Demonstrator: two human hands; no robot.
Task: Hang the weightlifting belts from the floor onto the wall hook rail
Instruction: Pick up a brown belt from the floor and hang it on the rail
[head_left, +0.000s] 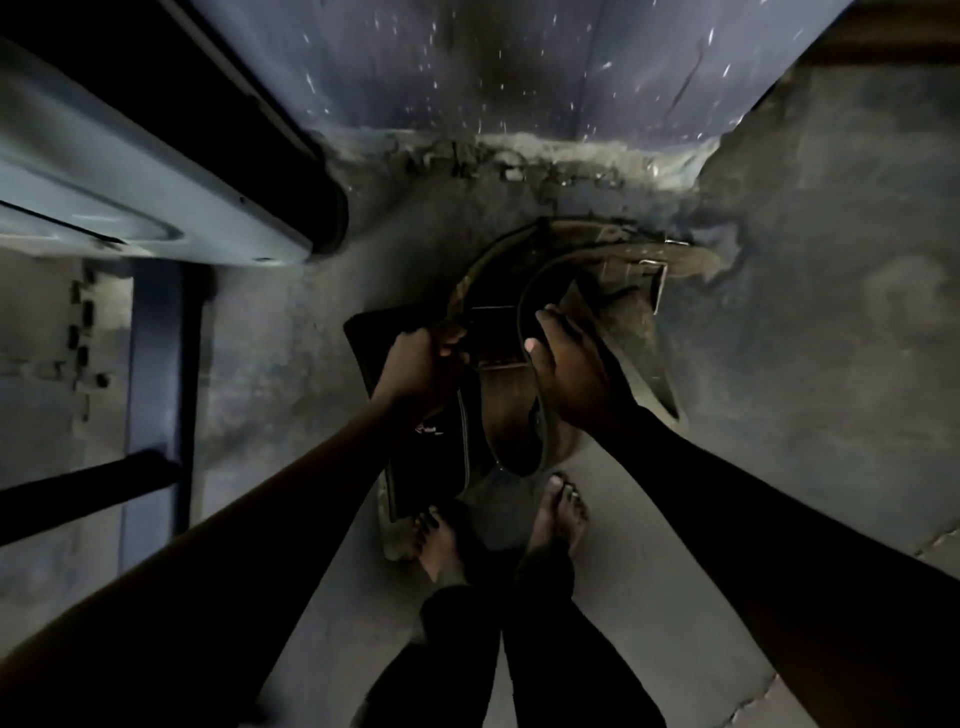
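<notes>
While the person looks straight down in a dim room, both hands are close together in the middle of the view and each one holds a belt. The left hand (421, 366) is curled tight around a thin worn belt (470, 280), which bends up in a curve toward 12 o'clock. The right hand (569, 379) has its fingers and thumb wrapped over the edge of a wide brown belt (511, 410). That belt makes a big loop that hangs down toward 6 o'clock and also runs up to 1 o'clock, where a metal buckle (655, 283) shines a little. It is too dark to tell if the far ends touch the floor (805, 312). Under the left hand lies a dark flat thing (431, 478). It could be a bag or a mat, and I cannot tell if anything is in it. Two bare feet (558, 514) stand at 6 o'clock. A big grey gym machine (156, 171) at 10 o'clock is cut off by the edge, and the belts hide each other where they cross.
</notes>
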